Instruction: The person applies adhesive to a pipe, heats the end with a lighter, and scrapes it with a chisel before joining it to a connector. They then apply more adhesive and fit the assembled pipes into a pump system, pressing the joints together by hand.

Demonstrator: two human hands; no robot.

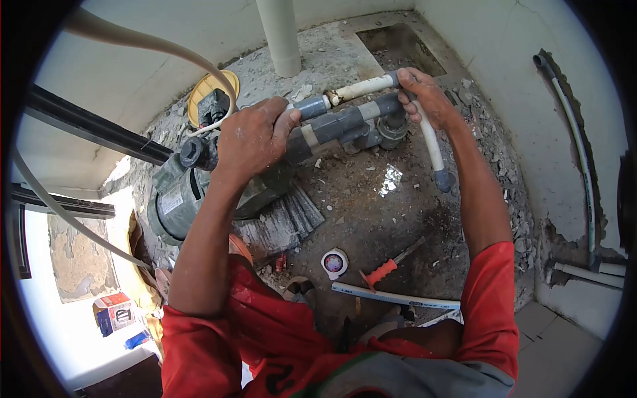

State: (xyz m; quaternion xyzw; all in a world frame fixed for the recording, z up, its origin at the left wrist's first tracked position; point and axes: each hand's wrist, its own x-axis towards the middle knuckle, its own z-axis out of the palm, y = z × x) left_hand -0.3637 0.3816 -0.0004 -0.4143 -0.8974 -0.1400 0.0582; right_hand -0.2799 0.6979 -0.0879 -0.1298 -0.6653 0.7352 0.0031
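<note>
Crowding the left side, the dark green pump (174, 207) stands near a black rail (99, 126), with little room between. Next, the left hand (253, 136) is closed around the grey fitting (310, 108) at one end of a bent white pipe (361, 89), held above a thicker grey pipe (332, 127). Nearer the person lie a white roll (334, 263), a red-handled chisel (381, 271) and a loose pipe (398, 296); open floor (352, 205) stretches beyond them. Further right, the right hand (430, 101) curls its fingers round the bent pipe's upper elbow, near the square pit (411, 53). The pipe's other end hangs clear over the floor, short of rubble (509, 166) edging the right wall (517, 79).
</note>
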